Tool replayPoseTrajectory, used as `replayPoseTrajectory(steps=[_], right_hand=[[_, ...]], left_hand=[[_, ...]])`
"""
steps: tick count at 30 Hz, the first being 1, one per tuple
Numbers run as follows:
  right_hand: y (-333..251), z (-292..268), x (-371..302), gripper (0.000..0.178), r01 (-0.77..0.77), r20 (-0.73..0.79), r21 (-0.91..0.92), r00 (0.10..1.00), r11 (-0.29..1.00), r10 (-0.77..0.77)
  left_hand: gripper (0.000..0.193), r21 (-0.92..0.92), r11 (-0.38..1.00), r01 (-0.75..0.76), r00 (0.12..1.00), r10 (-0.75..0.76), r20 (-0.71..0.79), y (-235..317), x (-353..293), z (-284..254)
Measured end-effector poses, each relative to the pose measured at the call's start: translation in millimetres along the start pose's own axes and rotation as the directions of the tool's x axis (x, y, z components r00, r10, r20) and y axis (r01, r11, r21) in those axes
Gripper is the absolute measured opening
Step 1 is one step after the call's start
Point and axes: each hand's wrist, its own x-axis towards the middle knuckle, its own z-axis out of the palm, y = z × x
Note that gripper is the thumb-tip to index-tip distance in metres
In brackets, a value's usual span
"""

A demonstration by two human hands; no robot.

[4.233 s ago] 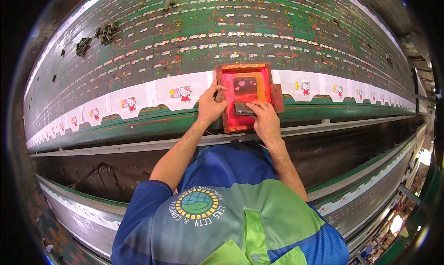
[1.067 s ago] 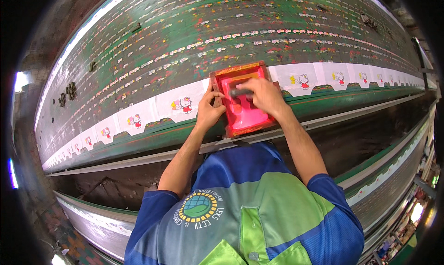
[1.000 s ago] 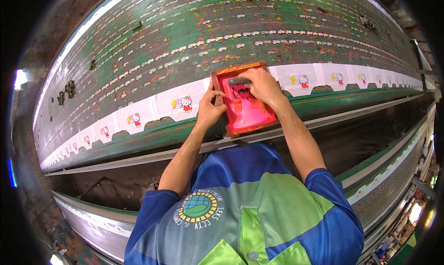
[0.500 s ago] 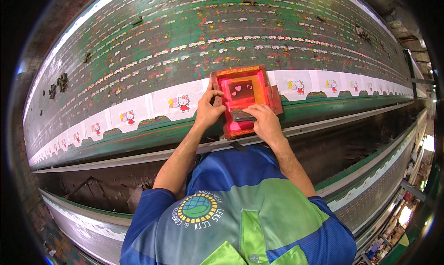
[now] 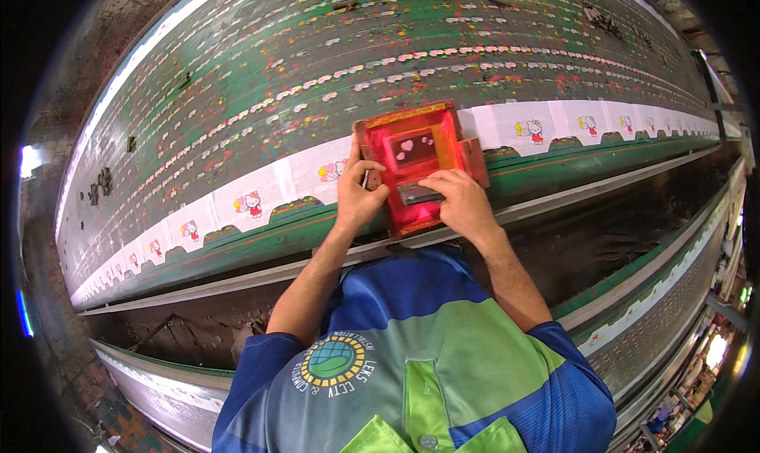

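A red-stained screen printing frame [image 5: 408,117] stands over the white printed strip, tilted slightly in view. Its mesh is smeared pink and red, with a dark window showing small pink hearts. My left hand [image 5: 360,192] grips the frame's left side, fingers curled at the edge. In my right hand [image 5: 463,204] is a dark, flat squeegee [image 5: 417,194], pressed across the mesh below the window. The fingers close over its right end. A small block [image 5: 475,162] sticks out from the frame's right side. Under the frame, the strip is hidden.
The white strip [image 5: 214,216] with scalloped edge and repeated cartoon cat prints runs along the near side of a long green, paint-spotted table [image 5: 277,81]. A metal rail [image 5: 554,204] borders it. Behind me stands another table [image 5: 633,326] with a similar strip. Dark scraps [image 5: 100,185] lie far left.
The view has turned a little. The prints sit farther right relative to the frame, and my left hand partly covers the nearest print on the left. Both hands keep their holds.
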Motion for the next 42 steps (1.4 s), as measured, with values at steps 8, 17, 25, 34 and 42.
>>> replayPoseTrajectory(steps=[8,17,25,34,42], right_hand=[[51,-30,-19,0.052,0.05,-0.036,-0.045,0.998,0.998,-0.052],[52,-33,-21,0.045,0.121,-0.02,-0.215,0.992,0.969,-0.128],[57,-45,2,0.042,0.047,0.179,-0.074,0.983,0.996,-0.033],[71,-39,116,0.036,-0.02,0.076,-0.143,0.997,0.99,0.031],[53,-32,10,0.045,0.007,0.037,-0.117,0.999,0.993,-0.002]], left_hand=[[0.033,-0.153,0.956,0.251,0.966,-0.238,0.098,-11,19,58],[0.033,-0.131,0.96,0.246,0.968,-0.235,0.092,-8,21,63],[0.03,-0.039,0.979,0.198,0.979,-0.196,0.065,-12,18,64],[0.03,-0.031,0.99,0.139,0.987,-0.136,0.08,-4,21,63],[0.033,-0.056,0.987,0.148,0.988,-0.145,0.055,-6,18,64]])
